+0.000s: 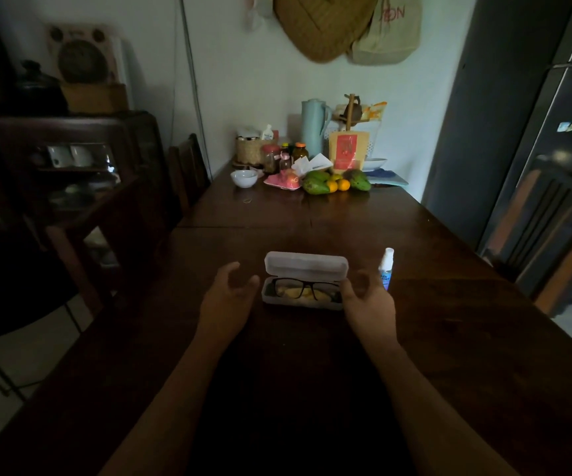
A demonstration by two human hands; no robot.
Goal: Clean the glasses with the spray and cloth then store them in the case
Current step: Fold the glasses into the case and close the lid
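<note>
A translucent white glasses case (306,266) lies open on the dark wooden table (432,304), lid tipped back. Black-framed glasses (306,290) rest inside it on a yellow cloth (294,292). A small spray bottle (386,269) with a white cap and blue label stands upright just right of the case. My left hand (229,297) hovers at the case's left end, fingers spread and curled, holding nothing. My right hand (368,298) hovers at the case's right end, fingers apart, holding nothing, between the case and the spray bottle.
The far end of the table holds a white bowl (244,178), jars, a light blue jug (313,127), mangoes and oranges (336,183). A dark cabinet (71,173) stands to the left, a chair (188,170) beside it, and a fridge (552,149) to the right.
</note>
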